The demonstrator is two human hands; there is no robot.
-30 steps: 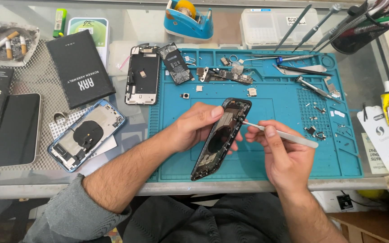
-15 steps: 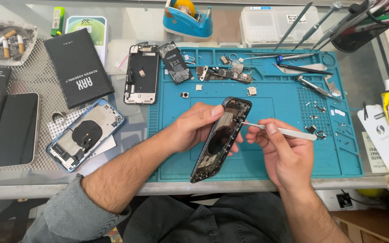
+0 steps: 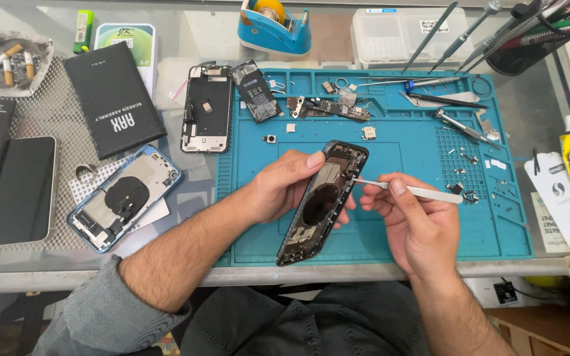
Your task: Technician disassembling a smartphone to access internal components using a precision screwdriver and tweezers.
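My left hand (image 3: 284, 188) grips a black opened phone housing (image 3: 322, 201), tilted up over the blue work mat (image 3: 430, 217). My right hand (image 3: 413, 221) pinches silver tweezers (image 3: 407, 190), whose tip touches the upper right edge of the housing, near its top end. Inside the housing I see a dark ring and small metal parts.
Further back lie a circuit board (image 3: 330, 107), a black battery (image 3: 254, 90), a second frame (image 3: 207, 107), small screws and hand tools (image 3: 456, 99). Off the mat to the left: a blue phone back (image 3: 125, 198), a black box (image 3: 113, 99), a dark phone (image 3: 22, 190). A tape dispenser (image 3: 273, 25) stands behind.
The tweezers' tip has moved slightly up along the housing's right edge toward its top. My left hand keeps the housing almost still.
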